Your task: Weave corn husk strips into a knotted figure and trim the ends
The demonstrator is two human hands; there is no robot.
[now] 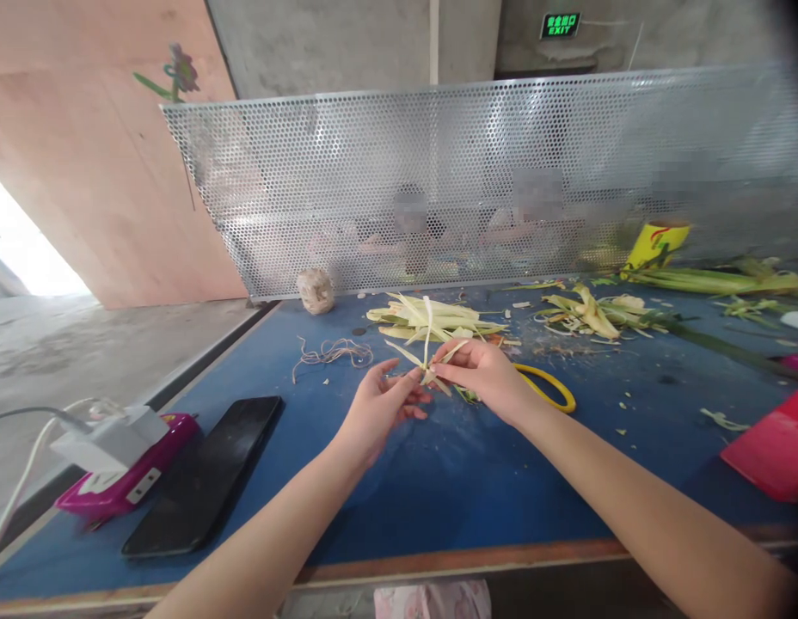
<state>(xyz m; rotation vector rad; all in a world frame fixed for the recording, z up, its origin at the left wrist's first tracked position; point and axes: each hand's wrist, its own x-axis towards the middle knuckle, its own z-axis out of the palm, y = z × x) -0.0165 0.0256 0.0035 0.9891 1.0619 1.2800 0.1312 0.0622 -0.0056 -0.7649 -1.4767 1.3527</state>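
Both hands meet over the middle of the blue table (438, 481). My left hand (383, 408) and my right hand (482, 374) pinch a small bundle of pale yellow-green leaf strips (430, 361), whose ends stick up and fan out between the fingertips. Just behind the hands lies a loose pile of the same leaf strips (431, 318). Yellow-handled scissors (550, 387) rest on the table beside my right wrist.
A black phone (205, 473) and a magenta power strip with a white charger (115, 468) lie at the left. Twine (331, 352), a twine ball (316, 291), leaf scraps (592, 314), green stalks (708, 281), a yellow cup (657, 245), a red container (773, 447) surround. A perforated metal screen (476, 172) stands behind, with people beyond.
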